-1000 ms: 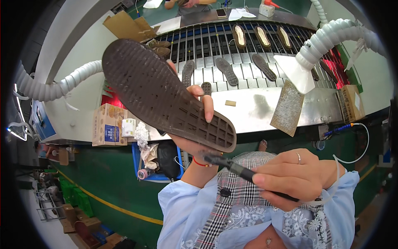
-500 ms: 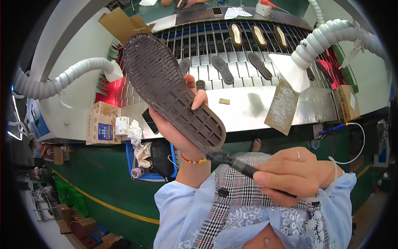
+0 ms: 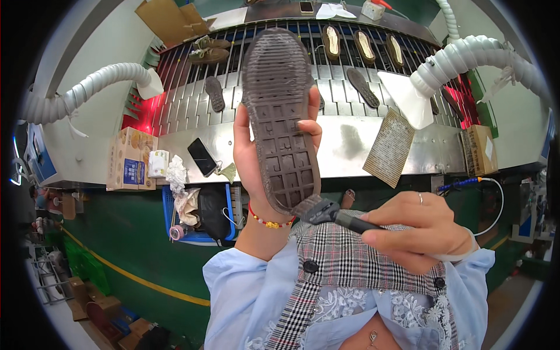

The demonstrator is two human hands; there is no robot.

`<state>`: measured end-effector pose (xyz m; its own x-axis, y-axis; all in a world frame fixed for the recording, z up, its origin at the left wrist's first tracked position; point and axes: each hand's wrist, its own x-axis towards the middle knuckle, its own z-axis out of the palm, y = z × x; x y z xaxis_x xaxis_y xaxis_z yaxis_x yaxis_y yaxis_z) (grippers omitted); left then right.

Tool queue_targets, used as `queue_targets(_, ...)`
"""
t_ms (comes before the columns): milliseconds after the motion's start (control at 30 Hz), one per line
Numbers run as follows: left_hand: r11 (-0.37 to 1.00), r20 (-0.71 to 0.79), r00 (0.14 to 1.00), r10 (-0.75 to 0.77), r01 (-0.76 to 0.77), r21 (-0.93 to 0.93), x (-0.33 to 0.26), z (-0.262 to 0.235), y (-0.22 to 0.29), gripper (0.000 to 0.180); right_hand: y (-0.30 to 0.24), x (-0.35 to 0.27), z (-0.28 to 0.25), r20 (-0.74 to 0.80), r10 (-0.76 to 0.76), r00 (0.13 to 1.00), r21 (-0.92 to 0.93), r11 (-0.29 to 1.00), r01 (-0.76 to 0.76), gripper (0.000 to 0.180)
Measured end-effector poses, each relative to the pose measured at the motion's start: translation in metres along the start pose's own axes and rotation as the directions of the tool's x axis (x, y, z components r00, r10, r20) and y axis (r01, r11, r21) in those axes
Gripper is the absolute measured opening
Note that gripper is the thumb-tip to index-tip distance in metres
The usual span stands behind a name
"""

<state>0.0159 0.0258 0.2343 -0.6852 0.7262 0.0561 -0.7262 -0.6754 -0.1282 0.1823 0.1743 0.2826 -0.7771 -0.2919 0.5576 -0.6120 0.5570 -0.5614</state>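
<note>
My left hand [image 3: 249, 160] is wrapped round a dark brown shoe sole [image 3: 284, 125], held nearly upright above the bench's near edge. Its ribbed toe end is at the top, and the heel with square hollows is at the bottom. In my right hand [image 3: 411, 230] is a black-handled brush [image 3: 321, 211]; its bristles meet the rim of the heel at the lower right. The sole hides part of the conveyor behind it.
On the slatted conveyor [image 3: 227, 96] lie loose soles [image 3: 363, 87], a pair of shoes [image 3: 210, 52] and several light-lined shoe pieces [image 3: 331, 42]. White hose nozzles [image 3: 411, 99] flank it. The bench holds a ridged mat [image 3: 389, 149] and a phone [image 3: 202, 157]; a blue basket [image 3: 169, 219] stands below.
The sole has swung from leaning left to nearly upright, moving right. The brush now lies against the heel's lower right rim. On the conveyor, shoes have come into view at the left.
</note>
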Motion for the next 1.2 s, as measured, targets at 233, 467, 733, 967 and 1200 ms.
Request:
queue_targets(233,0.989,0.038,0.99,-0.139,0.141,-0.049,-0.002,-0.007,-0.003,0.054,0.009,0.001,-0.012,0.033,0.135,0.99,0.135,0.981,-0.138,0.016)
queue_targets(467,0.97,0.009,0.971,-0.238,0.238,-0.057,-0.002,-0.012,-0.007,0.064,0.027,-0.001,-0.018,0.012,0.105,0.994,0.276,0.956,-0.104,0.011)
queue_targets(733,0.942,-0.128,0.939,-0.32,0.329,0.06,-0.01,-0.007,-0.007,0.077,0.035,0.0,-0.029,0.064,0.07,0.996,0.364,0.927,-0.088,0.019)
queue_targets(967,0.926,-0.132,0.922,-0.364,0.374,0.055,-0.014,-0.012,0.003,0.085,0.044,-0.003,-0.029,0.032,0.073,0.997,0.368,0.926,-0.08,0.019)
queue_targets(1200,0.903,0.011,0.903,-0.429,0.429,-0.034,-0.015,-0.022,0.017,0.082,0.047,0.0,-0.033,0.003,0.038,0.999,0.379,0.925,-0.037,0.018)
